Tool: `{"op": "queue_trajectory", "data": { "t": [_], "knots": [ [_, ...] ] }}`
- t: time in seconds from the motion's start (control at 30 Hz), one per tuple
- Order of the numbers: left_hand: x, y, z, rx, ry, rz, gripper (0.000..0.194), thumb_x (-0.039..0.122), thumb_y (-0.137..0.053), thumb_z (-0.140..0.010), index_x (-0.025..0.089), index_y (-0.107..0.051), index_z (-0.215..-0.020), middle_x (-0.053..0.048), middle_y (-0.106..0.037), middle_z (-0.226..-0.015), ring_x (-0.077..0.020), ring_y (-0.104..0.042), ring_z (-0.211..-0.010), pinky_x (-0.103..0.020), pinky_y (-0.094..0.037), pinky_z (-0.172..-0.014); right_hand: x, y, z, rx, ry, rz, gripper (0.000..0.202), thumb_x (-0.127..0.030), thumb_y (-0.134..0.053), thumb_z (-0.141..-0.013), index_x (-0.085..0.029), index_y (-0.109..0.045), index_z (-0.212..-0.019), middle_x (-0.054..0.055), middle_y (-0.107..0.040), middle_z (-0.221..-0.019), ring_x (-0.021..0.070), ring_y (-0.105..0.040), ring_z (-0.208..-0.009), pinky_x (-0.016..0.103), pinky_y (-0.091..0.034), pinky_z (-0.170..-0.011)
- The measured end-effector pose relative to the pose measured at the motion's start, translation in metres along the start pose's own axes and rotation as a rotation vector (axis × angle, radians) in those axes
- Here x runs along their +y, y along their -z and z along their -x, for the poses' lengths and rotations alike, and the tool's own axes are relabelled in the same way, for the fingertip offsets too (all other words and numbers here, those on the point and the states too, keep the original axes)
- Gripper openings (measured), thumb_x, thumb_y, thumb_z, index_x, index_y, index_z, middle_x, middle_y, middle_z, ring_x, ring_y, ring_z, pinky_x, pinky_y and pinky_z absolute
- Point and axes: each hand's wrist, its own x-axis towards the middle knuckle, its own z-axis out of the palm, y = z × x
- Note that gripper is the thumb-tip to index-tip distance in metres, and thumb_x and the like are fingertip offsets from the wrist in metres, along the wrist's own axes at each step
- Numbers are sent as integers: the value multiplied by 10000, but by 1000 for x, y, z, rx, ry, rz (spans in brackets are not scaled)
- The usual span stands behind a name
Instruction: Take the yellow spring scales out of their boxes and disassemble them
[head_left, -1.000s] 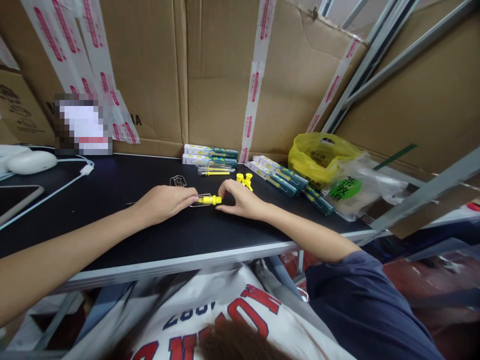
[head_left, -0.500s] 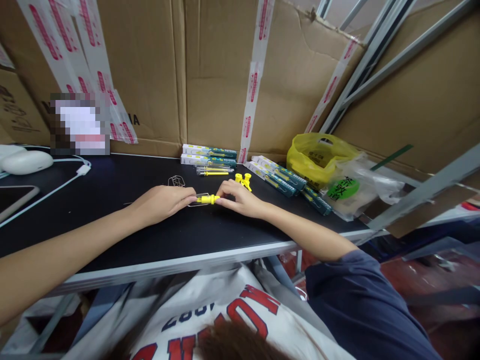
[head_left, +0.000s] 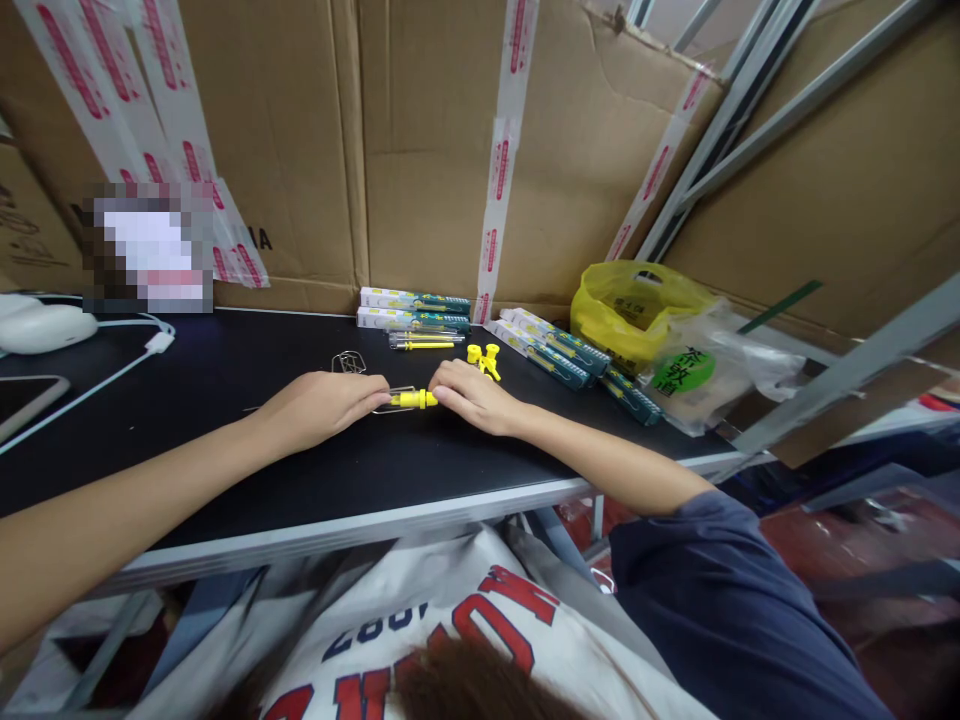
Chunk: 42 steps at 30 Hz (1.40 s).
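Note:
A small yellow plastic piece with a thin metal wire frame (head_left: pixel 412 399) lies level between my hands, just above or on the black tabletop (head_left: pixel 360 460). My left hand (head_left: pixel 319 408) is closed on its wire end, fingertips together. At the yellow end, my right hand (head_left: pixel 476 398) pinches with thumb and fingers, which cover the tip. Beyond my left hand rest several loose bent wires (head_left: pixel 349 362). Loose yellow plastic parts (head_left: pixel 484 358) sit just past my right hand. Slim clear tubes and a yellow rod (head_left: pixel 426 342) lie farther back.
Slim printed boxes (head_left: pixel 412 318) are stacked at the back; more boxes (head_left: pixel 551 348) lie to the right. Beside them are a yellow plastic bag (head_left: pixel 637 310) and a clear bag (head_left: pixel 686 378). A phone (head_left: pixel 30 402) and white cable (head_left: pixel 97 385) occupy the left. Cardboard (head_left: pixel 427 200) walls the back.
The right fingers have closed in slightly around the yellow end. Both hands otherwise keep their hold, and the view has shifted a little.

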Motion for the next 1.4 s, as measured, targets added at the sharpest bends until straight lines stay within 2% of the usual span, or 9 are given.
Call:
{"op": "queue_trajectory", "data": {
  "t": [0.1,0.37,0.6,0.67,0.77,0.87,1.0,1.23,1.4],
  "knots": [
    [0,0,0,1,0,-3,454,476,-216,-968,224,-594,-961,-28,-687,-879,-192,-642,-797,-265,-420,-651,4,-4,-2,-60,30,-36,437,-348,-244,-1015,-171,-598,-830,59,-567,-840,169,-497,-824,342,-381,-844],
    [2,3,-1,-41,21,-10,449,475,-211,-967,225,-583,-979,-33,-688,-900,-201,-648,-813,-269,-419,-658,0,-1,1,14,6,-62,139,-306,-562,-890,-174,-527,-867,30,-550,-820,160,-486,-783,276,-404,-698],
    [3,3,-1,-42,23,-25,454,475,-202,-970,230,-583,-987,-33,-691,-910,-204,-652,-827,-270,-419,-661,1,-4,2,19,54,72,80,-149,-531,-833,-189,-490,-890,48,-560,-874,173,-496,-811,298,-413,-738],
    [4,3,-1,-44,25,-26,455,475,-199,-970,227,-580,-985,-34,-689,-911,-205,-652,-828,-271,-418,-664,0,-4,3,35,47,66,102,-167,-541,-830,-190,-478,-908,46,-555,-889,171,-497,-808,304,-416,-744],
    [5,3,-2,-54,36,-28,453,465,-193,-973,222,-576,-982,-33,-684,-909,-203,-652,-825,-272,-417,-664,-2,-4,3,54,-9,-41,262,-326,-627,-820,-186,-453,-957,40,-546,-912,159,-507,-785,289,-426,-705],
    [5,3,-2,-55,43,-26,451,462,-192,-975,224,-576,-985,-28,-683,-912,-201,-651,-825,-273,-415,-661,-3,-3,1,50,-55,-157,259,-427,-519,-903,-178,-465,-946,33,-548,-882,148,-509,-762,281,-422,-698],
    [4,2,-2,-37,30,-34,460,472,-189,-975,228,-579,-985,-27,-689,-923,-201,-653,-835,-271,-417,-666,0,-5,-2,1,-32,-208,350,-345,-297,-1001,-169,-513,-788,34,-560,-783,149,-511,-770,294,-407,-774],
    [2,2,-1,-35,35,-38,464,474,-184,-975,227,-576,-1011,-24,-689,-922,-201,-652,-830,-272,-415,-662,-1,-1,1,26,-33,-116,190,-356,-514,-919,-170,-528,-884,24,-545,-817,144,-497,-746,263,-407,-688],
    [4,2,-2,-35,39,-29,458,475,-193,-971,225,-577,-998,-26,-689,-918,-202,-652,-836,-270,-412,-666,0,-1,3,22,58,60,57,-213,-519,-884,-188,-500,-932,47,-560,-893,165,-512,-812,282,-414,-723]
  ]
}}
